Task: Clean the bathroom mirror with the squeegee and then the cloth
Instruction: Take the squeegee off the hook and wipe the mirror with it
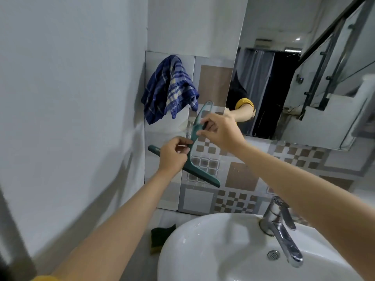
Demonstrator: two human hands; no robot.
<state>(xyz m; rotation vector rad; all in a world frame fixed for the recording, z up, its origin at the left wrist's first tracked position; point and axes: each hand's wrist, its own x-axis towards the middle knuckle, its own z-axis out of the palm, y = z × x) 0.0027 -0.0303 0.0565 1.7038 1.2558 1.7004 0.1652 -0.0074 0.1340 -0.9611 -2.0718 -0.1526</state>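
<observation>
The fingertips of the left hand (pixel 172 157) are pinching the neck of a dark green plastic squeegee (pixel 194 138), just where its curved handle is meeting the long flat blade. The fingers of the right hand (pixel 220 131) are closing round the handle higher up, thumb underneath, so both hands are gripping the same tool in the middle of the frame. The blade is slanting from the left of the left hand down to the lower right, and the looped end of the handle is pointing up toward the centre. The squeegee is being held in front of the patterned grey and brown tiled wall (pixel 235 177), left of and below the mirror, not touching the glass.

Both bare forearms are reaching in from the lower edge, with a bit of yellow sleeve (pixel 43 278) showing at the bottom left. Above the hands, a blue and cream checked cloth (pixel 168 88) is hanging bunched on the wall. The large frameless wall mirror (pixel 294 78) is filling the upper right, reflecting an arm and a stair rail. A white ceramic basin (pixel 203 250) with a chrome lever tap (pixel 282 226) is sitting at the lower right, and a dark green and yellow sponge (pixel 161 236) is lying just left of its rim.
</observation>
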